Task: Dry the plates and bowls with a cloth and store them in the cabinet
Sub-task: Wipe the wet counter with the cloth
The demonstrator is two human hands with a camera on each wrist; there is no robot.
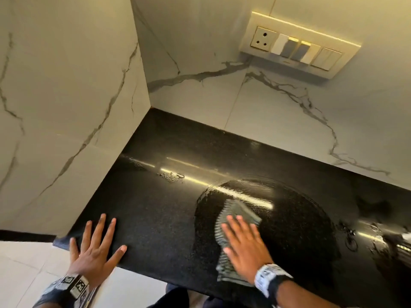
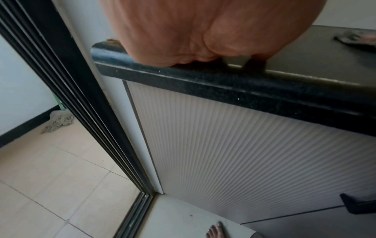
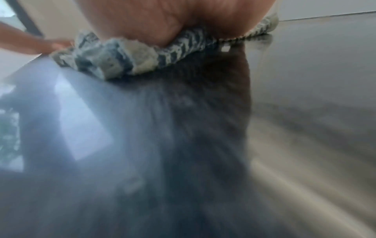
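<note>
A grey striped cloth (image 1: 231, 221) lies on the black granite counter (image 1: 169, 214). My right hand (image 1: 243, 243) presses flat on it with straight fingers, at the near right of the counter. A wet curved smear (image 1: 289, 210) spreads around the cloth. In the right wrist view my palm bears down on the bunched cloth (image 3: 126, 59). My left hand (image 1: 95, 252) rests flat with spread fingers on the counter's near left corner; in the left wrist view the heel of my left hand (image 2: 183, 32) sits on the counter edge (image 2: 223, 90). No plates or bowls are in view.
White marble walls (image 1: 66, 107) enclose the counter's left and back. A switch panel (image 1: 298, 45) hangs on the back wall. Water drops (image 1: 171, 176) lie mid-counter, more wet patches (image 1: 367, 232) at far right. Below the counter is a ribbed cabinet front (image 2: 244, 153); beside it, a black door frame (image 2: 71, 96).
</note>
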